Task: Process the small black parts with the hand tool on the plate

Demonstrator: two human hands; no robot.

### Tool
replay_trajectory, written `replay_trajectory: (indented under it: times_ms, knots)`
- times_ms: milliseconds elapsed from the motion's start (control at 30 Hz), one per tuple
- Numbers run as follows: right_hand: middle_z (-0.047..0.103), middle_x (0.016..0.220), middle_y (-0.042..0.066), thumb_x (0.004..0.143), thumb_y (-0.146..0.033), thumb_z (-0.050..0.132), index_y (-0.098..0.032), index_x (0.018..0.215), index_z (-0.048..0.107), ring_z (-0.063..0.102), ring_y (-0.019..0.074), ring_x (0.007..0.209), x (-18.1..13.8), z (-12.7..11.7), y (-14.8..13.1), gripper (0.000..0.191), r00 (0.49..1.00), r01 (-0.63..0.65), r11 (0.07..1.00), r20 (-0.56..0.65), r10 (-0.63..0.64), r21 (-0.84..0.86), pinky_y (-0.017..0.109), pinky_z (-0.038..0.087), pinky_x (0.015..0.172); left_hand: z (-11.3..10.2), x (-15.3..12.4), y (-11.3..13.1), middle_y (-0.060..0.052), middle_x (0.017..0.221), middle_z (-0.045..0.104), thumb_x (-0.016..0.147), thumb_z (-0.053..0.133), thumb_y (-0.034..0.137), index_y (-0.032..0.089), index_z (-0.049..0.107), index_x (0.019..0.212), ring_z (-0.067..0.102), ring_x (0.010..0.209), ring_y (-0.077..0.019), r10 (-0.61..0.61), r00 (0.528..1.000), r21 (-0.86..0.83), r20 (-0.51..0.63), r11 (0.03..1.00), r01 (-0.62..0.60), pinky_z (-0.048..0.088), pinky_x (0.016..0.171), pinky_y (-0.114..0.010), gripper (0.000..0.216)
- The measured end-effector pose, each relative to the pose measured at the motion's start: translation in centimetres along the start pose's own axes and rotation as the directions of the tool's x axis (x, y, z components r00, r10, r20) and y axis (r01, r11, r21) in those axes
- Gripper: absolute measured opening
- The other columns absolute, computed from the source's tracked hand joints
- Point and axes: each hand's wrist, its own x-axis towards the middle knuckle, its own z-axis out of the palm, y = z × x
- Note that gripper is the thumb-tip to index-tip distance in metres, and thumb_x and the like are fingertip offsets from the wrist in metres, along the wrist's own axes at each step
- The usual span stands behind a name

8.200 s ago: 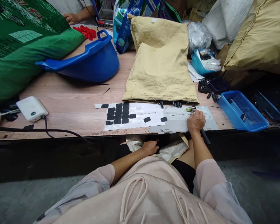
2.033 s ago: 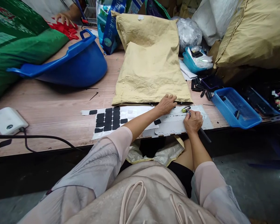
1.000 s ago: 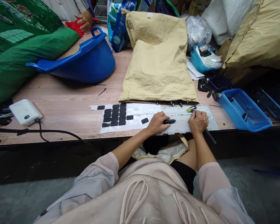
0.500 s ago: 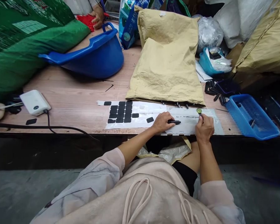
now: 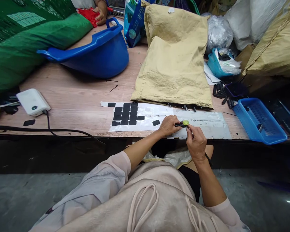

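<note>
My left hand (image 5: 169, 126) is closed on a slim black rod (image 5: 178, 124), held low over the grey-white sheet. In my right hand (image 5: 196, 141), pinched between thumb and fingers, is a small tool with a round yellow-green end (image 5: 185, 122). That end meets or overlaps the rod's right tip; whether they touch, I cannot tell. Left of my hands lies a white backing sheet (image 5: 145, 126) with rows of black rounded pads (image 5: 125, 114). One loose pad (image 5: 156, 122) sits close to my left hand. The flat grey-white sheet (image 5: 215, 127) extends along the table edge.
A large tan sack (image 5: 174, 67) lies behind the sheets, small metal parts (image 5: 185, 107) at its mouth. A blue basin (image 5: 99, 58) stands left of it, a blue basket (image 5: 261, 120) to the right. A white device (image 5: 33, 101) trails a black cable (image 5: 62, 130). Another person's hand (image 5: 101, 13) holds red material.
My right hand has moved left with the yellow-green-ended tool, bringing it to the black rod. My left hand stays nearly in place, still holding the rod.
</note>
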Motion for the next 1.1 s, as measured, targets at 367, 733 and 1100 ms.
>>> replay_trajectory:
  times_ms: [367,733,1100]
  knots:
    - [0.075,0.100,0.010,0.104,-0.035,0.047,-0.020,0.113,0.076,0.067,0.0208,0.093,0.1,-0.4,0.9,0.034,0.996,-0.082,0.996,-0.043,0.080,-0.044,0.031,0.051,0.084,0.0,0.1,0.1,-0.005,0.093,0.071,0.086,0.077,0.031,0.024,0.083,0.097,0.064,0.096,-0.0233,0.001,1.000,-0.036,-0.021,0.999,-0.002,0.049,0.091,-0.039,0.015]
    - [0.072,0.105,0.010,0.094,-0.031,0.056,-0.021,0.113,0.078,0.061,0.0223,0.091,4.3,-2.5,6.4,0.030,0.959,-0.277,0.936,-0.127,0.254,-0.218,0.033,0.044,0.080,0.0,-0.1,0.3,-0.006,0.095,0.070,0.083,0.078,0.028,0.021,0.079,0.095,0.063,0.095,-0.0233,-0.001,0.998,-0.042,-0.060,0.999,-0.002,0.049,0.091,-0.038,0.013]
    - [0.068,0.111,0.013,0.089,-0.023,0.060,-0.022,0.115,0.078,0.054,0.0260,0.098,7.8,-0.6,12.3,0.032,0.855,-0.518,0.782,-0.209,0.474,-0.347,0.038,0.042,0.082,-0.1,-0.2,0.2,-0.004,0.095,0.069,0.087,0.075,0.031,0.022,0.072,0.094,0.061,0.093,-0.0229,0.008,0.999,-0.039,-0.043,0.999,-0.009,0.048,0.090,-0.038,0.012]
